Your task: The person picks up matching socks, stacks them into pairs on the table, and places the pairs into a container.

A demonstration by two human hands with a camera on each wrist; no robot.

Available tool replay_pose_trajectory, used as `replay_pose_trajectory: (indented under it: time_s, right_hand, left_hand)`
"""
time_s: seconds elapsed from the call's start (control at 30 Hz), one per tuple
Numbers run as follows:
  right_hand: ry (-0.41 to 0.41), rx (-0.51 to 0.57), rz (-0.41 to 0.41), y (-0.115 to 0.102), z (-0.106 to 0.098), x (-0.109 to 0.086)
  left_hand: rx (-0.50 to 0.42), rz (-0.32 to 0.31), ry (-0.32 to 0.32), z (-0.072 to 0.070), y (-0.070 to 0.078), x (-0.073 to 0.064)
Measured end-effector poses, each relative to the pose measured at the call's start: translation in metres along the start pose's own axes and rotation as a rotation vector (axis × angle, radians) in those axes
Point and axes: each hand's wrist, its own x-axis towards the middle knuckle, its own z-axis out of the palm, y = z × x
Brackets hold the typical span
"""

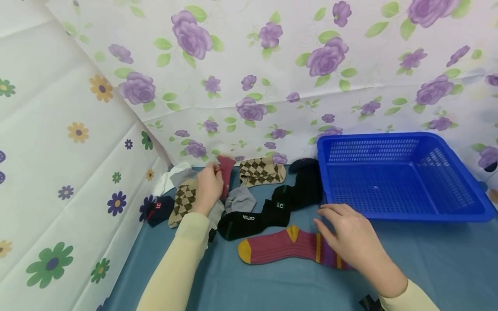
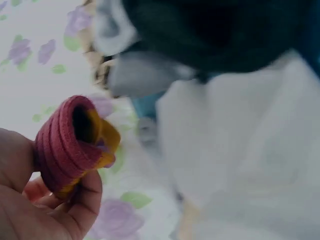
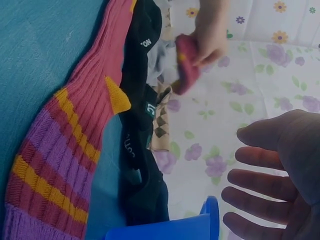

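Note:
My left hand [image 1: 207, 186] pinches a bunched dark pink sock [image 1: 227, 172] with yellow parts, held above the heap of socks at the back left. The left wrist view shows that sock [image 2: 62, 142] folded between thumb and fingers, its opening facing outward. A matching pink sock [image 1: 272, 248] with yellow toe and heel and purple stripes lies flat in front. My right hand [image 1: 350, 237] hovers over its striped cuff end, which it partly hides in the head view. The right wrist view shows these fingers [image 3: 260, 181] spread and holding nothing.
A blue plastic basket [image 1: 389, 215] stands at the right. Black socks [image 1: 249, 222], grey socks [image 1: 240, 199], a checkered sock [image 1: 262, 170], another checkered sock [image 1: 183, 201], a navy sock [image 1: 161, 209] and a white sock [image 1: 165, 181] lie along the floral backdrop.

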Motion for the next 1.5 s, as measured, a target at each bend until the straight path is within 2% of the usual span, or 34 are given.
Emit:
replay_pose_trajectory:
  time_s: [0.1,0.17,0.27,0.37,0.5,0.63,0.83,0.93,1.13,1.4,1.5]
  right_hand:
    - [-0.002,0.011,0.0,0.0,0.0,0.0]
    - [0.0,0.017,0.0,0.0,0.0,0.0]
    - [0.002,0.032,-0.001,-0.002,0.0,0.0]
    - [-0.006,0.059,0.005,-0.005,0.0,-0.001]
    - [-0.005,0.091,-0.003,-0.01,0.001,-0.001]
    - [0.018,0.119,-0.045,-0.016,0.005,-0.001]
    - [0.027,0.173,-0.078,-0.027,0.013,0.001]
    - [0.028,0.191,-0.079,-0.031,0.016,0.002]
    - [0.079,0.192,-0.079,-0.031,0.018,0.003]
    - [0.182,0.246,-0.056,-0.028,0.012,0.012]
    - [0.215,0.273,-0.043,-0.027,0.007,0.017]
  left_hand:
    - [-0.063,0.023,0.093,-0.01,0.008,-0.003]
    - [-0.132,0.055,0.13,-0.015,0.018,-0.008]
    - [-0.258,0.119,0.146,-0.02,0.036,-0.022]
    - [-0.383,0.177,0.137,-0.019,0.054,-0.04]
    - [-0.497,0.214,0.081,-0.011,0.076,-0.07]
    - [-0.559,0.213,-0.007,-0.001,0.093,-0.098]
    - [-0.659,0.181,-0.165,0.007,0.115,-0.125]
    - [-0.709,0.152,-0.236,0.01,0.121,-0.131]
    - [-0.791,0.126,-0.322,0.013,0.123,-0.133]
    - [-0.781,0.191,-0.416,-0.002,0.13,-0.132]
    - [-0.768,0.235,-0.426,-0.004,0.131,-0.13]
